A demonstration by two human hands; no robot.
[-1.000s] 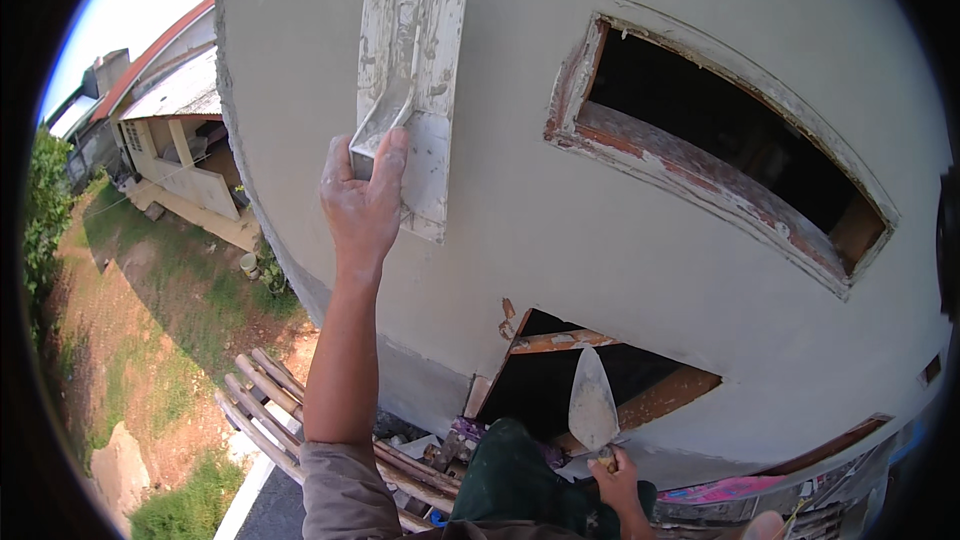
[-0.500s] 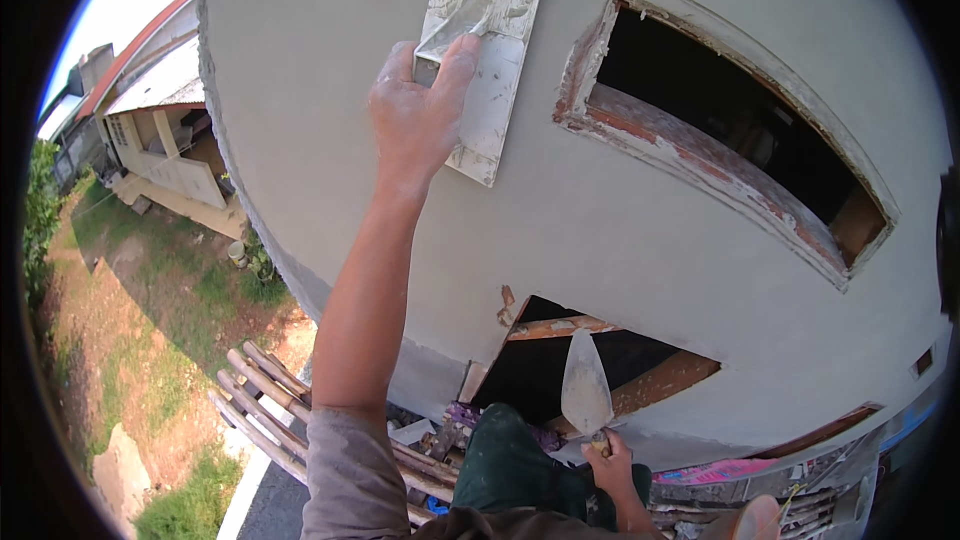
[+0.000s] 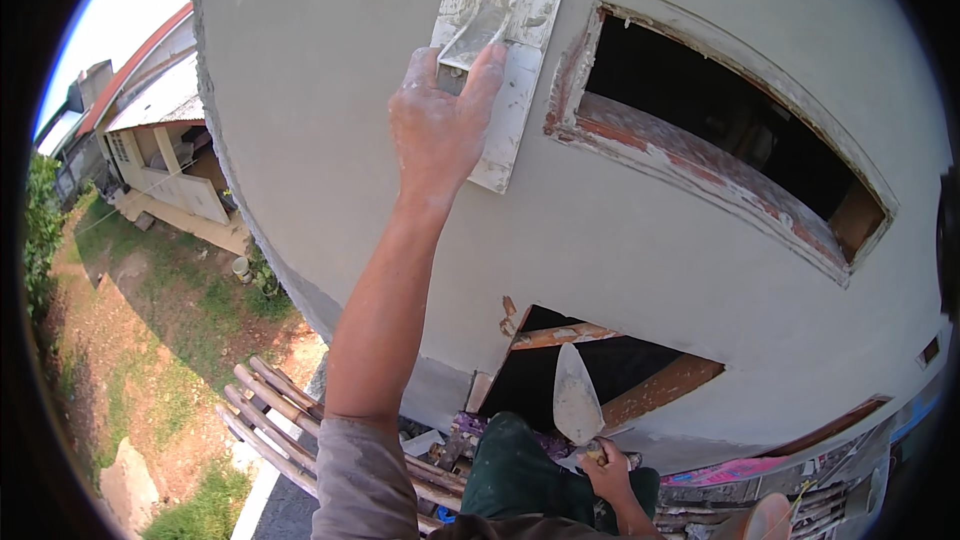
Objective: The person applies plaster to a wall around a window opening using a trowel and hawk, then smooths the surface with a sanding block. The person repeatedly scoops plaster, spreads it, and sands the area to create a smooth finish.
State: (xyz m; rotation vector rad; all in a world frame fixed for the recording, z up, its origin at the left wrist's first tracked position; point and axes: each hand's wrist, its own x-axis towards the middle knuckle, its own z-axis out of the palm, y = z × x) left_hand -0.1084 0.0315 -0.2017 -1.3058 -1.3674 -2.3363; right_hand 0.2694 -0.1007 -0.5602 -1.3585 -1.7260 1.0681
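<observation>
My left hand [image 3: 440, 125], dusted with grey, is wrapped round the near end of a long whitish plastering float [image 3: 515, 110]. The float lies against the smooth grey plastered wall [image 3: 330, 130], left of a window opening, and its far end runs out of the top of the picture. Low down by my knee, my right hand [image 3: 610, 478] grips the handle of a pointed trowel [image 3: 577, 395]. The trowel's blade points up and away, in front of a lower opening. Its face looks pale, with a few smears.
The window opening [image 3: 720, 120] has a plaster-smeared frame. Below it, a lower opening [image 3: 545, 370] is crossed by wooden pieces. Bamboo poles [image 3: 275, 410] form a platform under me. At left, grassy ground [image 3: 160, 310] lies far below, with a neighbouring house [image 3: 170, 165].
My left hand and the float have shifted a little to the right along the wall. The trowel in my right hand has dipped slightly and tilted left.
</observation>
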